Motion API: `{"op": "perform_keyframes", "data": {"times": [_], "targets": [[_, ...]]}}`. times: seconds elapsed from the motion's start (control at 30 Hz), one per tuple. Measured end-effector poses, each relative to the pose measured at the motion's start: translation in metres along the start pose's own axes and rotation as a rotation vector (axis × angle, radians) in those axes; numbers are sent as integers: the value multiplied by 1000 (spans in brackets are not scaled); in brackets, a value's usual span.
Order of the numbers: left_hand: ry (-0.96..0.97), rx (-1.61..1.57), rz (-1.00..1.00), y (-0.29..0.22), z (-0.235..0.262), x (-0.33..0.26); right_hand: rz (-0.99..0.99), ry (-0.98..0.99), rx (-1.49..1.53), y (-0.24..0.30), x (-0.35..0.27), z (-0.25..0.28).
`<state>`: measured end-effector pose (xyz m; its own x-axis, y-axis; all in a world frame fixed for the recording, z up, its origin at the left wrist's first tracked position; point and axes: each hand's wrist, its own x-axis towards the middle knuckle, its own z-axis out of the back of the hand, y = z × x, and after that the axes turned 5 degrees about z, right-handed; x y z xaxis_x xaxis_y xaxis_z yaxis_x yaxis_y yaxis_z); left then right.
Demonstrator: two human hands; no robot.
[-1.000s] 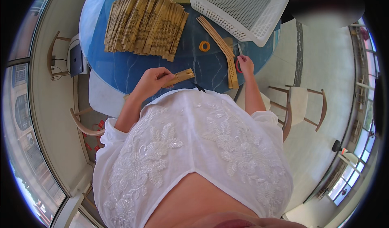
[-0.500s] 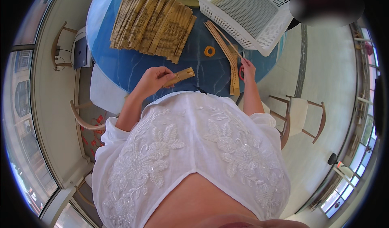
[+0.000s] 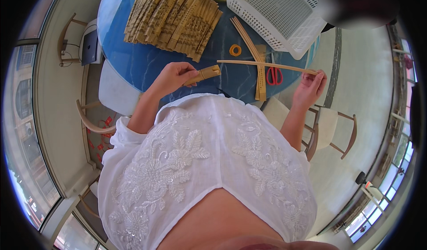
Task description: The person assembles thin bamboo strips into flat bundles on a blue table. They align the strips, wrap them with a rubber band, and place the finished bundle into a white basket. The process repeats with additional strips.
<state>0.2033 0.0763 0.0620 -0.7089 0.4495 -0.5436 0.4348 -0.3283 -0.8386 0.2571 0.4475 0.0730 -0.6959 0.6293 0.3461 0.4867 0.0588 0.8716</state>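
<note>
My left hand (image 3: 174, 78) is closed around a short tan paper sleeve bundle (image 3: 209, 73), with a thin band across it and its end pointing right. In my closed right hand (image 3: 310, 89), the end of a long, thin wooden chopstick (image 3: 262, 63) is pinched, and the stick reaches left almost to the bundle. Beneath it, more chopsticks (image 3: 246, 35) lie slanted on the table, beside flat tan paper sleeves (image 3: 261, 83). Red-handled scissors (image 3: 274, 76) rest to the right of these. A small coil of yellow-orange rubber bands (image 3: 235, 50) sits near the chopsticks.
A large pile of tan paper sleeves (image 3: 171, 21) covers the back left of the round blue table (image 3: 147, 63). At the back right stands a white perforated plastic basket (image 3: 262, 27). Chairs (image 3: 327, 127) stand on the right, and a laptop (image 3: 90, 47) is at the left.
My right hand has lifted the chopstick off to the right and swung it level, pointing left. The scissors are uncovered now. My left hand still holds the sleeve bundle.
</note>
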Motion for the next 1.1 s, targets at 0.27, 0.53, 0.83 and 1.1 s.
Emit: {"op": "perform_keyframes", "data": {"times": [0.27,0.53,0.83,1.1], "targets": [[0,9,-24,1,6,-9,-24,83,-39,7,-7,-12],[3,-11,-8,1,7,-12,-26,119,-123,10,-7,-19],[49,40,-40,-7,0,-12,-291,262,-215,-2,-33,-42],[48,37,-16,-3,-7,-9,-530,429,-116,-19,-63,-77]]}}
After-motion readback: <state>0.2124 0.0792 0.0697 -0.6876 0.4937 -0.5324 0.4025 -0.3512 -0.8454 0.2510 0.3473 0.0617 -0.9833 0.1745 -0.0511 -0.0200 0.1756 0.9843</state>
